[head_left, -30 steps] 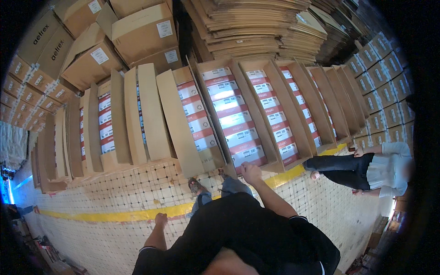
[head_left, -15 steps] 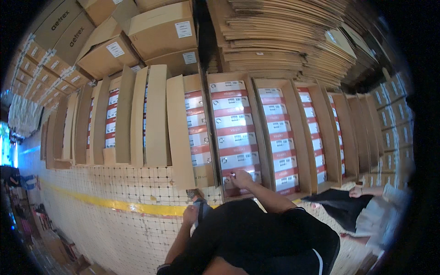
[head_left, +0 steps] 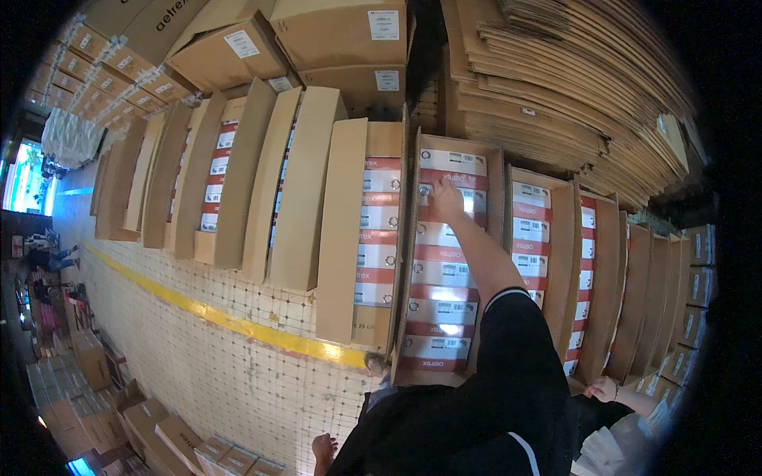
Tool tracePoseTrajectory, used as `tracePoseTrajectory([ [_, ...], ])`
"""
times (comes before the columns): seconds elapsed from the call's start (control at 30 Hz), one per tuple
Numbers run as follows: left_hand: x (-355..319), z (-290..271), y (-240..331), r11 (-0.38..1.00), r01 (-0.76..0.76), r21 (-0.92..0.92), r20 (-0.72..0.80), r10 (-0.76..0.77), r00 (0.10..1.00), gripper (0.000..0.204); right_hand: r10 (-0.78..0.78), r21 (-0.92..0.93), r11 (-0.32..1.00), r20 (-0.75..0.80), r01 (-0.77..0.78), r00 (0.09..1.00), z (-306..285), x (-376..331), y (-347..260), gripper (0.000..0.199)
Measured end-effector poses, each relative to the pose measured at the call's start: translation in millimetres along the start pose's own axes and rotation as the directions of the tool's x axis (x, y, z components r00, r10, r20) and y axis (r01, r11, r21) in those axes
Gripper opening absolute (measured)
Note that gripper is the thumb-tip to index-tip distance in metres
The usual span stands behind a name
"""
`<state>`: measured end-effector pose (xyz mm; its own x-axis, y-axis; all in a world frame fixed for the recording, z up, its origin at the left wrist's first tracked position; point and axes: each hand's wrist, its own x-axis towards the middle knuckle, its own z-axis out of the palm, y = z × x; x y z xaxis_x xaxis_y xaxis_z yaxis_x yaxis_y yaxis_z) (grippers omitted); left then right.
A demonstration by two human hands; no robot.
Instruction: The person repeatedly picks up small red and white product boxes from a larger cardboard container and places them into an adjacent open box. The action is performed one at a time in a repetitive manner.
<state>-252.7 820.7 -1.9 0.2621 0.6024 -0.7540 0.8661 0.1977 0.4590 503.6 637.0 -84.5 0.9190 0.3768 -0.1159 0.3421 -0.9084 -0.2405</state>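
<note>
Approx counts only: 7 open cartons (head_left: 456, 262) w/ red-white shoeboxes (head_left: 435, 312) visible inside, standing in row. 9 shoeboxes showing in carton under right hand (head_left: 444, 198). 1 flattened-cardboard stack (head_left: 571, 87) top right. 1 yellow floor line (head_left: 238, 324). 2 hands low: left hand (head_left: 323, 451), another person's hand (head_left: 602, 389).

Black short-sleeved shirt (head_left: 508, 357), thin white sleeve trim; forearms bare.

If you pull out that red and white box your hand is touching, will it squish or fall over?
Probably not squish: the red and white box under the right hand looks like stiff cardboard with square edges. It sits packed in a row inside the open carton, so it may slide out snugly rather than tip. It is likely light enough for one hand.
</note>
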Motion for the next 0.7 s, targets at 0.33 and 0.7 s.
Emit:
tracePoseTrajectory([
  [0.33, 29, 79, 134, 0.994, -0.101, -0.038, 0.101, 0.105, 0.989, 0.023, -0.012, -0.243, 0.968, 0.207, 0.063, 0.978, -9, 64, 32, 0.034],
  [0.7, 36, 68, 105, 0.946, 0.241, -0.216, 0.02, -0.243, 0.97, 0.024, -0.124, -0.209, 0.956, 0.352, 0.207, 0.928, -32, 77, 27, 0.058],
])
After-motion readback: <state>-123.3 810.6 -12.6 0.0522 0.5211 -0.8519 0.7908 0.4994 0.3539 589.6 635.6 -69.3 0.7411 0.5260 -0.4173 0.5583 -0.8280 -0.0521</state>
